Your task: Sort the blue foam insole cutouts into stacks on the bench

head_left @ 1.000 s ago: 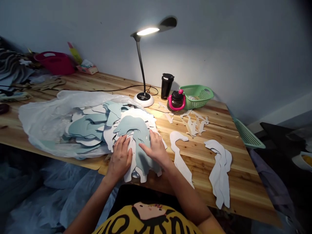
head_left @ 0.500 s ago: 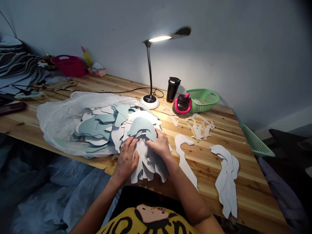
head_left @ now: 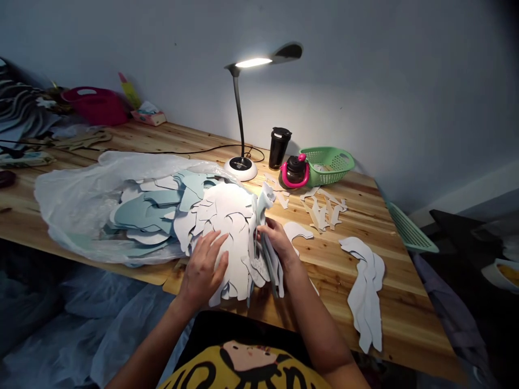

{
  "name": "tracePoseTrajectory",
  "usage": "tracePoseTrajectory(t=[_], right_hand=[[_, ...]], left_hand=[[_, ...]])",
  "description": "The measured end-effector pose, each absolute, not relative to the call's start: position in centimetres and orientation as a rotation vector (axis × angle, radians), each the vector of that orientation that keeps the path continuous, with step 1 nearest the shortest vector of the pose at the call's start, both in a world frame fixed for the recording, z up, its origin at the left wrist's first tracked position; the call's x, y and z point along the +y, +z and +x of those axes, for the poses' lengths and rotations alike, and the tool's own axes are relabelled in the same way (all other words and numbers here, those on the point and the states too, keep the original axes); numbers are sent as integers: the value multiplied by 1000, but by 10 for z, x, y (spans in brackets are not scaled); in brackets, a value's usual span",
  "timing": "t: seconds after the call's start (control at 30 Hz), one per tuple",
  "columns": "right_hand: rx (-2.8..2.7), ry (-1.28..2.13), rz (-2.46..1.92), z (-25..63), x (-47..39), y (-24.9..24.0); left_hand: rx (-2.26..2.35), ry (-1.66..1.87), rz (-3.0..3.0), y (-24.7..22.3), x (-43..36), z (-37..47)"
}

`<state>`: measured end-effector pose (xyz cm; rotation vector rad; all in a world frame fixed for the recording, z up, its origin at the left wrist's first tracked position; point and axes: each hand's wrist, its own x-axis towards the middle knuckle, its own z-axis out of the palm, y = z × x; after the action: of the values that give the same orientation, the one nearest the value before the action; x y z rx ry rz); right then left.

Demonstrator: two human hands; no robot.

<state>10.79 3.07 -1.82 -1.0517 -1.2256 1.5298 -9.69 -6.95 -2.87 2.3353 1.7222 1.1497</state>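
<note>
1. Head view: the stack of thin, curved white cut-out sheets (head_left: 235,232) lies on the light wooden desk (head_left: 409,302), beside the translucent white plastic bag (head_left: 77,186) of similar pieces. The left hand (head_left: 203,267) rests on its left part, grip apart, fingers spread.
2. Head view: the right hand (head_left: 278,237) has its grip clamped on the upright bunch of pale blue-and-white sheets (head_left: 271,262) at the stack's right side; how many it holds, I cannot tell.
3. Head view, judged: these pieces look light, bendy yet fairly springy, likely to slide over one another. Narrow tips and necks could crease or tear, so the broad middle seems the safer hold, pinched across all layers, with a flat palm steadying the rest.
</note>
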Motion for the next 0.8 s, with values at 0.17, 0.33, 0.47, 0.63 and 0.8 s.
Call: tracePoseTrajectory(t=[0.17, 0.33, 0.47, 0.63, 0.8], right_hand=[[-1123, 1696, -827, 91, 26, -17], [-1082, 1708, -908, 87, 27, -22], [-972, 1786, -934, 85, 25, -21], [-878, 1852, -860, 83, 22, -17], [-1154, 1497, -1042, 87, 21, -21]], left_hand=[[1500, 1060, 2150, -3, -69, -86], [1523, 927, 2047, -9, -60, -80], [1447, 1058, 1819, -17, -49, -77], [1462, 1193, 1488, -26, -33, -77], [1402, 1343, 1285, -29, -30, -71]])
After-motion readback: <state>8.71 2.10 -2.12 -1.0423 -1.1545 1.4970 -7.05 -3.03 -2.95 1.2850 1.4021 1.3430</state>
